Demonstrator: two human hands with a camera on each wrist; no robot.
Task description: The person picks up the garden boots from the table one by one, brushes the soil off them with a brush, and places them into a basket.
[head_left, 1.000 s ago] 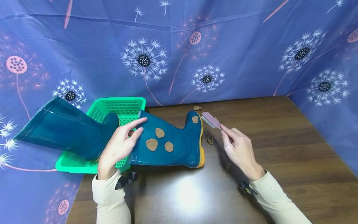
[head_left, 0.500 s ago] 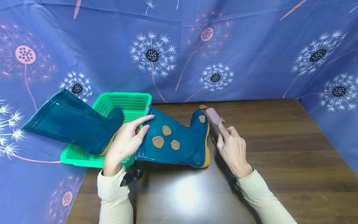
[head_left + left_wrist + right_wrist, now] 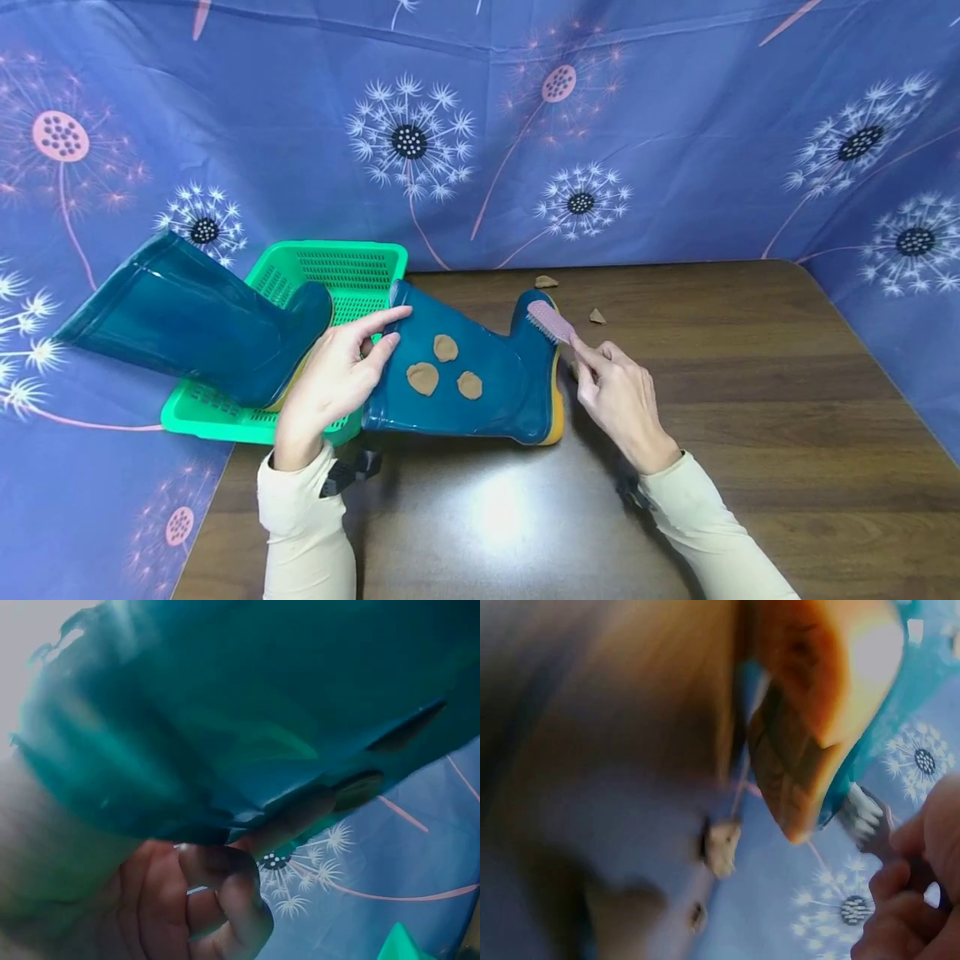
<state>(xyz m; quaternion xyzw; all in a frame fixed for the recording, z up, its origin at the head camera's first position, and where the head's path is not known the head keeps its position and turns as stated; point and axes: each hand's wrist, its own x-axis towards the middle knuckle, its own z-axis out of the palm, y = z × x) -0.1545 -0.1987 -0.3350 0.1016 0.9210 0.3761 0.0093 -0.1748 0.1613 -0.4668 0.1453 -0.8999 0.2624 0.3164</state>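
Note:
A blue boot (image 3: 487,350) with a yellow sole lies on its side, three brown clay patches (image 3: 446,347) on its shaft. At the shaft's open end my left hand (image 3: 333,375) grips the rim, index finger and thumb on the upper side; the other fingers look curled in the left wrist view. My right hand (image 3: 622,400) holds a pink brush (image 3: 551,321) by its handle. Its bristles are over the boot's toe, covering the spot beneath. In the right wrist view the bristles (image 3: 864,817) are beside the yellow sole (image 3: 810,750).
A green basket (image 3: 262,429) at the left holds a second blue boot (image 3: 202,325) that leans out over its side. Clay bits (image 3: 546,282) lie on the wooden table (image 3: 735,375) behind and right of the toe. A patterned cloth hangs behind.
The brush has moved left from beside the sole onto the toe, over the clay patch that showed there. My left hand still grips the boot's rim.

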